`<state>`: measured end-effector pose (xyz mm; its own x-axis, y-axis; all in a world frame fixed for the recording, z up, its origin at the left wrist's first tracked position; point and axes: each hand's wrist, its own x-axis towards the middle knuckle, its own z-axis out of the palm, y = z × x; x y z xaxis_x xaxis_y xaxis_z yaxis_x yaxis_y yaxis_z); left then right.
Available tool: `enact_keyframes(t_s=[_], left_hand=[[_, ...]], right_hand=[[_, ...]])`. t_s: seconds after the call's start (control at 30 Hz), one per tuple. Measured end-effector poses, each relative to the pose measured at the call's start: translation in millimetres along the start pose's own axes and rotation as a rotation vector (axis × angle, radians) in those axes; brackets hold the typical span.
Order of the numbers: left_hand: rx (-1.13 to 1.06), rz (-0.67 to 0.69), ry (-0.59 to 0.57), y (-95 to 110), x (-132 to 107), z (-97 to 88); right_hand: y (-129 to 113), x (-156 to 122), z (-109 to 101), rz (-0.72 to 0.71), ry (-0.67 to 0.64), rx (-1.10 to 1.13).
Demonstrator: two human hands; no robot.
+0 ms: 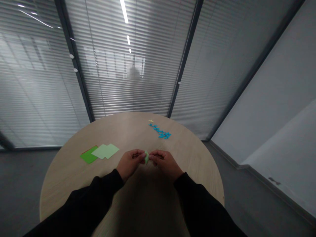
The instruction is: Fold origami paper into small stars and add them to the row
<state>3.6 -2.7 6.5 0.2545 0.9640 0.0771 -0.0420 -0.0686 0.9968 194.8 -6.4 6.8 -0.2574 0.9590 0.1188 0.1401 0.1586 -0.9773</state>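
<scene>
Between my two hands is a small folded piece of light green paper (146, 157), held above the near middle of the table. My left hand (130, 162) pinches its left side between thumb and fingers. From the other side, my right hand (165, 162) has its fingertips closed on the right edge. The finer folds are too small to make out, and the fingers cover part of the paper. Left of my hands lie pale green paper sheets (106, 151), partly over a brighter green sheet stack (89, 156) with a red edge.
Several small blue folded paper pieces (161, 132) lie in a line towards the far right of the round wooden table (128, 128). A yellow star-like piece (151, 121) is at their far end. Beyond the table stands a glass partition with blinds (133, 95); a white wall (266, 131) is at the right.
</scene>
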Motion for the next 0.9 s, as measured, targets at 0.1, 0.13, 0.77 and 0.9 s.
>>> enact_keyframes(t_s=[0.1,0.13,0.77,0.9], left_hand=[[-0.004,0.002,-0.010,1,0,0.5],[0.002,0.006,-0.004,0,0,1.0],[-0.258,-0.020,0.077,-10,-3,19.6],[-0.388,-0.123,0.048,-17,-2,21.7]], right_hand=[[-1,0,1,-0.001,0.032,-0.049],[-1,0,2,-0.004,0.050,-0.054],[1,1,17,-0.057,0.236,-0.047],[1,1,17,-0.046,0.273,-0.002]])
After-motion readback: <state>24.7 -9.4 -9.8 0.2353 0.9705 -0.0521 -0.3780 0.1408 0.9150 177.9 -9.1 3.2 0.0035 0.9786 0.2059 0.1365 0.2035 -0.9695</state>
